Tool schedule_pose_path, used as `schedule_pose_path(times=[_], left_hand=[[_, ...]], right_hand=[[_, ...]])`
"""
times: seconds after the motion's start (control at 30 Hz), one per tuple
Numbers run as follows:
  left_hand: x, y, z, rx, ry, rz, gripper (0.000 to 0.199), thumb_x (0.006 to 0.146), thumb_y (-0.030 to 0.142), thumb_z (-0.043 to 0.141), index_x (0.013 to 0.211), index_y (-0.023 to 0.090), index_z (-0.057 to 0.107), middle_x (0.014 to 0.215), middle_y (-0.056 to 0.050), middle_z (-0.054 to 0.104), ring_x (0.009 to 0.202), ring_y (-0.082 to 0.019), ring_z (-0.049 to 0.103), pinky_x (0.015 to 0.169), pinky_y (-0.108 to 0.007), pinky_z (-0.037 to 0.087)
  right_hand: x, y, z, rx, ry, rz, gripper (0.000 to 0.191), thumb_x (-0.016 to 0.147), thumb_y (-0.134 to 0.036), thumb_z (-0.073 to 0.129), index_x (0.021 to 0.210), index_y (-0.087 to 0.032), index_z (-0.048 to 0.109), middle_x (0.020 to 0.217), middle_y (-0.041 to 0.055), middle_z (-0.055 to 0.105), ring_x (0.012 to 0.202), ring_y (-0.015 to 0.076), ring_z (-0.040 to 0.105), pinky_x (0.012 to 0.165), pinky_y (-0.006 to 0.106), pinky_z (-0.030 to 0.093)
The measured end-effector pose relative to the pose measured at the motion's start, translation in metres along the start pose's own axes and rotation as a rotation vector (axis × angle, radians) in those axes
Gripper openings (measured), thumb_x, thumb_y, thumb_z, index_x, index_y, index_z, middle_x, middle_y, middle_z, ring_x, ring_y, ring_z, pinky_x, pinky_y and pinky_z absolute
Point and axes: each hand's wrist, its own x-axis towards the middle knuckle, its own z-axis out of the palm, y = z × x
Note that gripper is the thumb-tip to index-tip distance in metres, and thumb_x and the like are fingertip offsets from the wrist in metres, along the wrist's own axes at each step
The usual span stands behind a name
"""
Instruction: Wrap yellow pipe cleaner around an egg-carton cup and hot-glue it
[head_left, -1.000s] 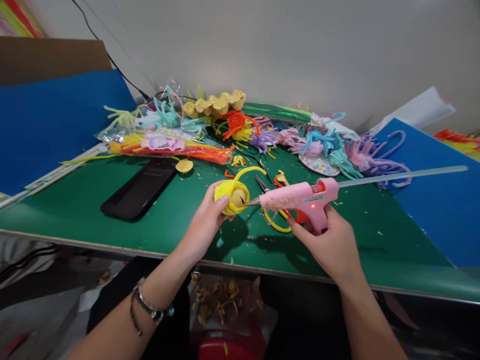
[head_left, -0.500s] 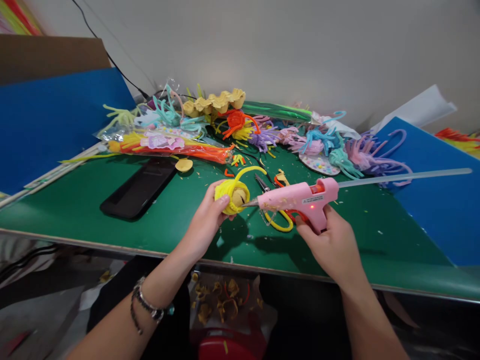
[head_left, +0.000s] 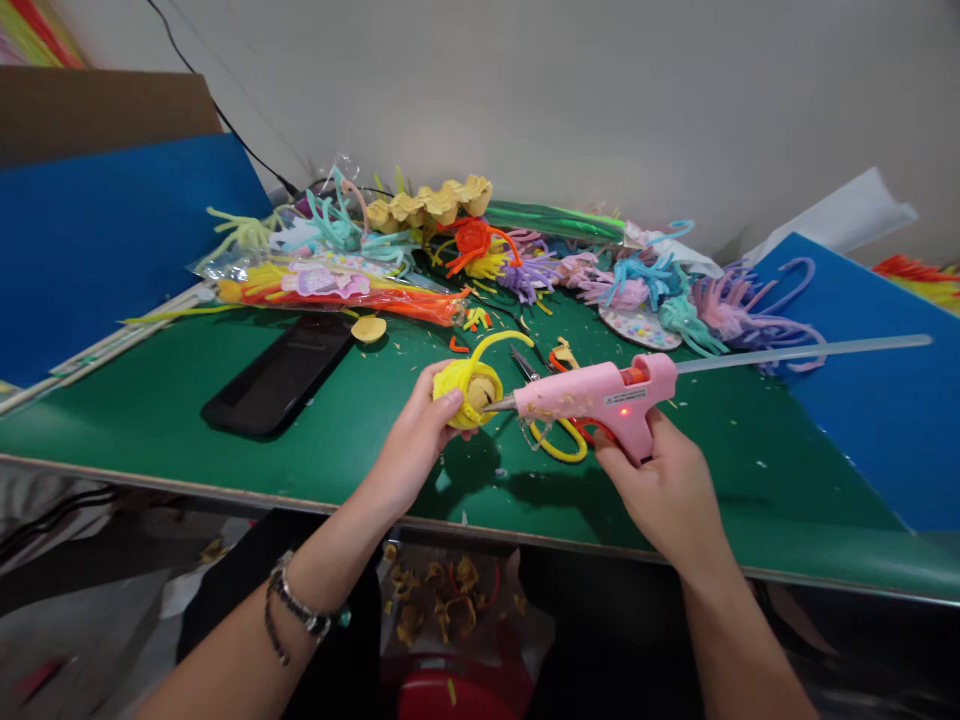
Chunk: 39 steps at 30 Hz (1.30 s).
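Note:
My left hand (head_left: 426, 425) is closed around a small cup wrapped in yellow pipe cleaner (head_left: 457, 382). A loose yellow end curves up and to the right from it, and the cup's tan, cardboard-like inside faces right. In my right hand (head_left: 667, 490) is a pink hot glue gun (head_left: 592, 395), gripped by its handle, with a red light lit on its side. Its metal nozzle points left into the cup's opening; whether it touches the inside I cannot tell. A long translucent glue stick (head_left: 810, 353) sticks out of the gun's back. Scissors with yellow-and-red handles (head_left: 566, 445) lie behind the gun, partly hidden.
On the green table (head_left: 337, 440), a black phone (head_left: 277, 380) lies at left. Behind are bagged orange pipe cleaners (head_left: 375, 303), an egg carton piece (head_left: 431, 205) and pastel pipe-cleaner bundles (head_left: 637, 285). Blue panels (head_left: 847, 370) flank both sides. Scraps (head_left: 442, 600) lie below the table edge.
The glue stick's far end has shifted slightly left toward the gun. The hands, cup and gun are otherwise almost unmoved.

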Motion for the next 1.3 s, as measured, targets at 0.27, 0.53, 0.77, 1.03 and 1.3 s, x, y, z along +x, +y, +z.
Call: schedule_pose_path(times=[0.27, 0.53, 0.77, 1.03, 1.3], left_hand=[[0.000, -0.002, -0.002, 0.022, -0.010, -0.023, 0.039, 0.065, 0.037, 0.064, 0.096, 0.020, 0.049, 0.085, 0.000, 0.056, 0.071, -0.012, 0.052, 0.055, -0.021, 0.042], [0.000, -0.003, -0.001, 0.051, -0.047, -0.056, 0.040, 0.063, 0.037, 0.065, 0.095, 0.020, 0.047, 0.088, -0.001, 0.058, 0.076, -0.015, 0.054, 0.058, -0.023, 0.043], [0.000, -0.004, -0.002, 0.093, -0.066, -0.071, 0.041, 0.061, 0.035, 0.066, 0.094, 0.019, 0.048, 0.085, 0.000, 0.056, 0.073, -0.014, 0.052, 0.055, -0.021, 0.042], [0.001, 0.002, 0.002, -0.036, 0.034, -0.094, 0.036, 0.061, 0.033, 0.062, 0.090, 0.017, 0.049, 0.074, 0.002, 0.057, 0.057, -0.009, 0.052, 0.051, -0.020, 0.044], [0.002, 0.004, 0.002, -0.096, 0.009, -0.158, 0.033, 0.063, 0.030, 0.053, 0.092, 0.016, 0.045, 0.072, 0.000, 0.060, 0.052, -0.012, 0.057, 0.050, -0.023, 0.044]], right_hand=[[0.000, 0.001, 0.000, -0.007, 0.004, 0.001, 0.017, 0.061, -0.033, 0.048, 0.071, -0.019, 0.053, 0.042, -0.0045, 0.048, 0.035, 0.0117, 0.039, 0.037, 0.023, 0.032], [0.000, -0.002, 0.000, 0.002, 0.012, 0.010, 0.020, 0.063, -0.035, 0.049, 0.072, -0.018, 0.056, 0.044, -0.0036, 0.049, 0.037, 0.0119, 0.040, 0.038, 0.023, 0.032], [-0.004, 0.006, 0.005, 0.013, 0.113, 0.039, 0.025, 0.064, -0.042, 0.060, 0.073, -0.018, 0.056, 0.047, -0.0052, 0.048, 0.039, 0.0103, 0.039, 0.041, 0.023, 0.032], [0.007, 0.015, -0.003, -0.013, 0.127, 0.107, 0.034, 0.056, -0.050, 0.063, 0.066, -0.020, 0.050, 0.044, -0.0042, 0.046, 0.039, 0.0115, 0.040, 0.040, 0.024, 0.032], [0.029, 0.061, -0.015, -0.352, 0.198, 0.243, 0.037, 0.075, -0.043, 0.038, 0.097, -0.017, 0.052, 0.079, 0.0116, 0.062, 0.069, 0.0257, 0.059, 0.059, 0.034, 0.043]])
